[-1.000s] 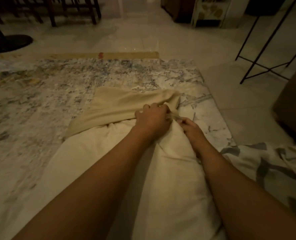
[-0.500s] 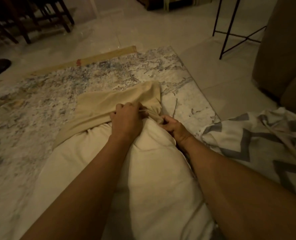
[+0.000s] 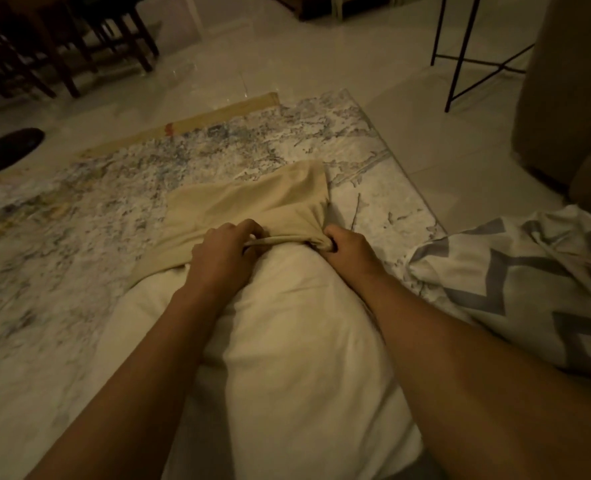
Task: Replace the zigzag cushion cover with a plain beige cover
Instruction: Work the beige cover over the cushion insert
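My left hand (image 3: pixel 225 251) has its fingers curled round the rolled hem of the beige cover (image 3: pixel 252 202), and my right hand (image 3: pixel 351 249) is fisted on a bunched corner of the same hem. Half a second ago the two hands sat closer together at the cover's right corner. Now they are further apart, and the hem runs as a taut cord between them across the far end of the white cushion (image 3: pixel 304 341).

The cover lies beyond my knuckles, mostly flat and slack on the patterned rug (image 3: pixel 114 188) - only its mouth meets the cushion's end, and the rest of the cushion stretches back under my forearms, still bare. The zigzag cover (image 3: pixel 512 282) is off and heaped just right of my right wrist, touching the cushion's side.

Left of my grip the rug is open. Past the cover's far edge it goes on to a tan border strip, then pale floor tiles (image 3: pixel 425 133). A black metal stand (image 3: pixel 460 53) and a sofa (image 3: pixel 564 98) stand well off to the far right - dark chair legs (image 3: pixel 79 46) to the far left.
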### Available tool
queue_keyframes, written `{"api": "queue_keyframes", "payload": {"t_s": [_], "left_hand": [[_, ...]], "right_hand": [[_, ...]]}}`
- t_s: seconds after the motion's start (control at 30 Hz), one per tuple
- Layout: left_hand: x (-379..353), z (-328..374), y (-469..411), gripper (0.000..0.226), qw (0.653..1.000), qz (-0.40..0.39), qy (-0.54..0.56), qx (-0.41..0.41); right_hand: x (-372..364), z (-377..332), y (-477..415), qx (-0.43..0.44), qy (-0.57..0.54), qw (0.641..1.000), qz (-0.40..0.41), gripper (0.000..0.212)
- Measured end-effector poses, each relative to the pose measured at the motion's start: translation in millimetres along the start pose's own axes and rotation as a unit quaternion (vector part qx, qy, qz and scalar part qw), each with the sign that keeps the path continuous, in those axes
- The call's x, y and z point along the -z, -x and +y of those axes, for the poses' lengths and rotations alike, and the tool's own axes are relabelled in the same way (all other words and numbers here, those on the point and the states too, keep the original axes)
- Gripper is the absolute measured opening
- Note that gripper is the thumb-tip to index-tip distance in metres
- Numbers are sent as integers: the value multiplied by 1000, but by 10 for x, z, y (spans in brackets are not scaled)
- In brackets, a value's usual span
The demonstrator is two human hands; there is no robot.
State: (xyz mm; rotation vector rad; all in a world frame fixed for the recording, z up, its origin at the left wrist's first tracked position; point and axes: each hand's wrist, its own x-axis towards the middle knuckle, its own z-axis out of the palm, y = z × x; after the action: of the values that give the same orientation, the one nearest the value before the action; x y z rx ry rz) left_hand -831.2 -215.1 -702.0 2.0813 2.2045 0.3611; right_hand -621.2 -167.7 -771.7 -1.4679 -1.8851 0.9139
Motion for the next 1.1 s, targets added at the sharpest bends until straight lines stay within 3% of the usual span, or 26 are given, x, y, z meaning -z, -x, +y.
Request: {"api": "queue_keyframes", "payload": {"t_s": [0.13,0.27,0.4,0.57,0.7,0.83,0.97,1.03,1.1], "left_hand": [[56,-183,147,20,995,29,-53,85],[70,-436,321,25,986,57,-47,147],[135,-776,452,25,972,70,-59,215],[83,-1277,533,25,964,71,37,252],[121,-1575,605,21,982,67,61,168],[307,-1539,819,42,992,42,117,38],[432,-1470,1026,15,981,25,190,9],[386,-1570,1069,10,973,42,227,29],[227,-1791,1059,15,955,64,273,100]], "right_hand": [[185,-47,-105,12,167,985,39,25],[167,-295,-202,93,205,973,59,48],[65,-552,-163,118,240,959,89,80],[-183,-922,-110,199,283,937,-43,52],[-270,-858,-71,174,284,943,-15,35],[-217,-741,-89,113,270,956,-19,33],[-201,-597,-130,125,268,955,-11,22],[-162,-627,-127,134,255,957,-21,21],[-137,-746,-112,154,242,957,-52,22]]}}
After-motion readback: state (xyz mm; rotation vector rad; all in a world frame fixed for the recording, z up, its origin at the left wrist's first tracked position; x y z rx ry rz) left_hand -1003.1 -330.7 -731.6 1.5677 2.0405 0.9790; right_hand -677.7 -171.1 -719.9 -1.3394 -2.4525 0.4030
